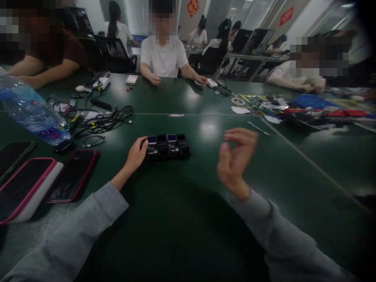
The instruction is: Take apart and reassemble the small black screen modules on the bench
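My left hand (136,156) grips the left end of a row of small black electronic modules (163,147), thumb near its top edge. Two of the sections show little blue-grey screens; the others look like dark open shells. The row lies flat on the dark green table (182,219). To the right of the row, apart from it, my right hand (237,160) is raised above the table. Its fingers curl toward the thumb in a pinch, slightly blurred, and I cannot make out anything between the tips.
At left lie several phones (73,176), a tilted water bottle (35,109) and tangled black cables (111,119). A wrench (258,128) lies to the right, near a heap of wires and a blue item (314,102). Other people (164,56) sit around the table.
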A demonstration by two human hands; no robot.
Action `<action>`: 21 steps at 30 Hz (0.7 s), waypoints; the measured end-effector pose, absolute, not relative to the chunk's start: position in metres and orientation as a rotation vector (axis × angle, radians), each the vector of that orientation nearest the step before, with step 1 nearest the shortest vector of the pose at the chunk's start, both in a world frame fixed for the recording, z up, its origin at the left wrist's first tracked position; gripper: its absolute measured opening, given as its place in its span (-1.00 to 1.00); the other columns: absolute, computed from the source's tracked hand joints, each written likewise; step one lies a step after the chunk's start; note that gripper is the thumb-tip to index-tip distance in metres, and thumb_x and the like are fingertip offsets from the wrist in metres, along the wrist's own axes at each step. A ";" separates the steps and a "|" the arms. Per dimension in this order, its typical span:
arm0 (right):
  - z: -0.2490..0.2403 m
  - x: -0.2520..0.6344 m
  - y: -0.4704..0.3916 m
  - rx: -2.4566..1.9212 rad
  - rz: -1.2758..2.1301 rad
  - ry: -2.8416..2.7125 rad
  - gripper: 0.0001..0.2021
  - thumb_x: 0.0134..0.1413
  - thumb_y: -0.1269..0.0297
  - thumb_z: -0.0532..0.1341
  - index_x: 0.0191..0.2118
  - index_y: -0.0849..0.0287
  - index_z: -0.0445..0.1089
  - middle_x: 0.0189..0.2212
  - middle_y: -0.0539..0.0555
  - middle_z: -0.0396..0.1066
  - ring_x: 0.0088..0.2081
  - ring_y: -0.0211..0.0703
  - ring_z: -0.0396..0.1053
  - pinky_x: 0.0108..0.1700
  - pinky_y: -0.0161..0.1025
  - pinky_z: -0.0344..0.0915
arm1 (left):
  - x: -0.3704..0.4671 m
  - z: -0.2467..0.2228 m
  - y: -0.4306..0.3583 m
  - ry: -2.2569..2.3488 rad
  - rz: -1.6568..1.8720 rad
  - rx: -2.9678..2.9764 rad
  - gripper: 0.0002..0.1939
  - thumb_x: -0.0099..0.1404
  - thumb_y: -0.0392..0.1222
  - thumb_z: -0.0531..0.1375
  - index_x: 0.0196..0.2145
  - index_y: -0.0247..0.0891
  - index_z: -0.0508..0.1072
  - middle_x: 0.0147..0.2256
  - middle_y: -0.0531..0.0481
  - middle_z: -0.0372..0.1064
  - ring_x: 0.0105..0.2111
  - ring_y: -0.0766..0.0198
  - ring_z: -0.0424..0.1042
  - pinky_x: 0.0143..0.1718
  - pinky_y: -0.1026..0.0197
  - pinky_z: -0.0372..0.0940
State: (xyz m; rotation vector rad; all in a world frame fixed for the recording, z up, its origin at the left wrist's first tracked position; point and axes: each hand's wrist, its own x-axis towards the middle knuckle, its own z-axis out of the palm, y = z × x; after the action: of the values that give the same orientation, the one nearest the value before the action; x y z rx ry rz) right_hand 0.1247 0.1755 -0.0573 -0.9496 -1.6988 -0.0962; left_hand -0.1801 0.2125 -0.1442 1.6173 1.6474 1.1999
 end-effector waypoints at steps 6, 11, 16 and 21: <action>-0.129 0.098 0.218 -1.093 0.080 -2.013 -0.65 0.37 0.08 0.04 0.17 0.03 0.24 0.15 0.21 0.17 0.20 0.13 0.16 0.20 0.22 0.21 | -0.179 -0.141 0.211 1.629 1.172 1.612 -0.56 0.44 0.06 0.01 0.11 -0.24 0.35 0.07 -0.19 0.41 0.05 0.05 0.42 0.07 -0.07 0.33; -0.136 0.102 0.222 -1.165 0.348 -2.086 -0.55 0.39 -0.08 -0.05 0.28 -0.10 0.17 0.29 0.14 0.09 0.29 0.12 0.10 0.26 0.24 0.16 | -0.179 -0.141 0.210 1.609 1.157 1.578 -0.56 0.45 0.07 0.00 0.13 -0.21 0.33 0.05 -0.18 0.43 -0.02 0.07 0.46 0.04 -0.07 0.35; -0.132 0.104 0.217 -1.184 0.479 -2.143 -0.47 0.35 -0.16 -0.02 0.32 -0.12 0.14 0.36 0.13 -0.03 0.33 0.20 0.05 0.27 0.30 0.15 | -0.180 -0.142 0.210 1.590 1.167 1.580 -0.56 0.44 0.08 0.00 0.13 -0.19 0.33 0.03 -0.17 0.43 -0.04 0.07 0.47 0.01 -0.05 0.37; -0.137 0.104 0.220 -1.156 0.515 -2.171 -0.45 0.37 -0.16 -0.05 0.36 -0.13 0.07 0.40 0.11 -0.11 0.36 0.19 -0.01 0.31 0.30 0.10 | -0.179 -0.141 0.211 1.609 1.163 1.586 -0.56 0.45 0.07 0.00 0.12 -0.21 0.33 0.03 -0.17 0.44 -0.04 0.09 0.48 0.02 -0.04 0.36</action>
State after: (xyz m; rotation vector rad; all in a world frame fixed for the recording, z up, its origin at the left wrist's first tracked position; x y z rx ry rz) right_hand 0.1042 0.2199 -0.1373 -1.1562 -2.1708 0.5145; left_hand -0.1791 0.2106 -0.1410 1.5861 1.6087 1.1635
